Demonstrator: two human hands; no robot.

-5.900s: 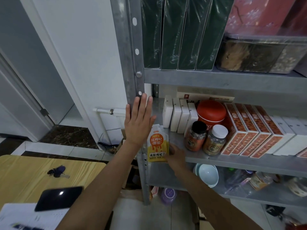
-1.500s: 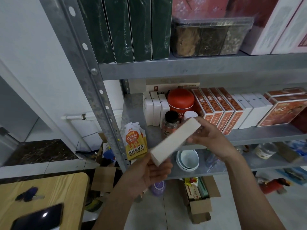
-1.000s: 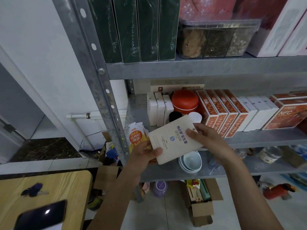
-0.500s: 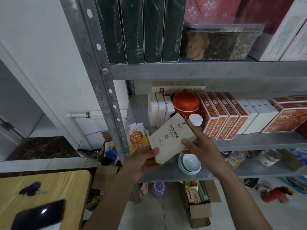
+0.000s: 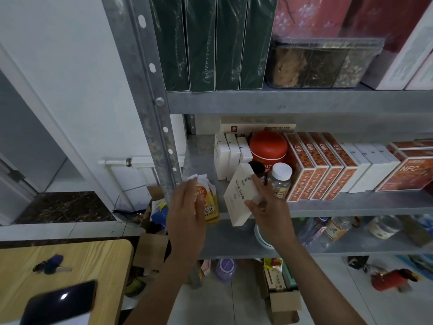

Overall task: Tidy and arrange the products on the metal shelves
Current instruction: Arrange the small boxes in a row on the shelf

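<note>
My right hand [image 5: 267, 207] grips a flat cream box [image 5: 239, 195] with small printed text, tilted, at the front edge of the middle metal shelf [image 5: 351, 205]. My left hand [image 5: 187, 207] has straight fingers laid against the orange-and-white juice pouches [image 5: 209, 202] that stand at the shelf's left front corner. Three white boxes [image 5: 230, 158] stand behind, beside a red canister [image 5: 268, 147]. A white-capped jar [image 5: 280, 181] stands just right of the held box; a dark-capped jar is mostly hidden behind it.
Orange patterned boxes [image 5: 321, 165], white boxes [image 5: 372, 165] and NFC boxes [image 5: 410, 170] line the shelf to the right. Green boxes [image 5: 206, 43] fill the upper shelf. The steel upright [image 5: 150, 90] stands left. Bowls and bottles sit below; a wooden table [image 5: 70, 266] holds keys and a phone.
My left hand let go of the cream box and moved left onto the juice pouches. My right hand alone now holds the box, closer to the shelf.
</note>
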